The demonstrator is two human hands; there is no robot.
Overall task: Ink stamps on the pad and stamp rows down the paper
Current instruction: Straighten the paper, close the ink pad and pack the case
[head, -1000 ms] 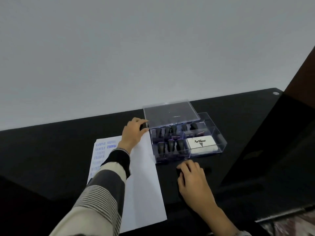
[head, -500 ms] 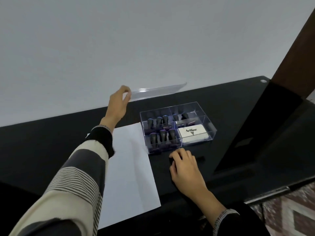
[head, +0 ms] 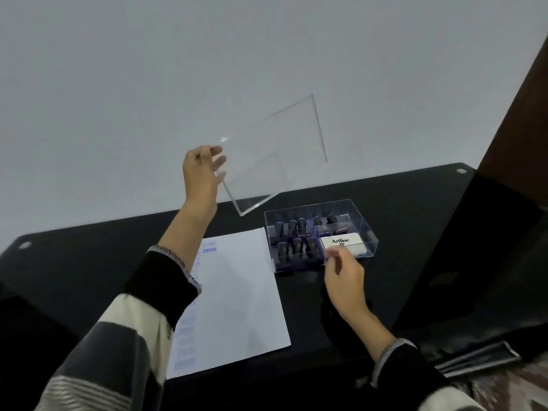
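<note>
On the glossy black desk (head: 89, 277) lies a white paper sheet (head: 237, 292), blue-stamped along its left. The right hand (head: 344, 277), loosely curled and empty, hovers beside the clear plastic stamp box (head: 364, 229). The left hand (head: 201, 173) pinches the raised transparent lid (head: 275, 149) against a plain grey wall (head: 148, 69).

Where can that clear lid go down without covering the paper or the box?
Bare black table lies left of the paper, and a strip runs behind the stamp box to the wall. Crowded: the right hand hangs at the box's front edge. The left hand holds the lid aloft.
</note>
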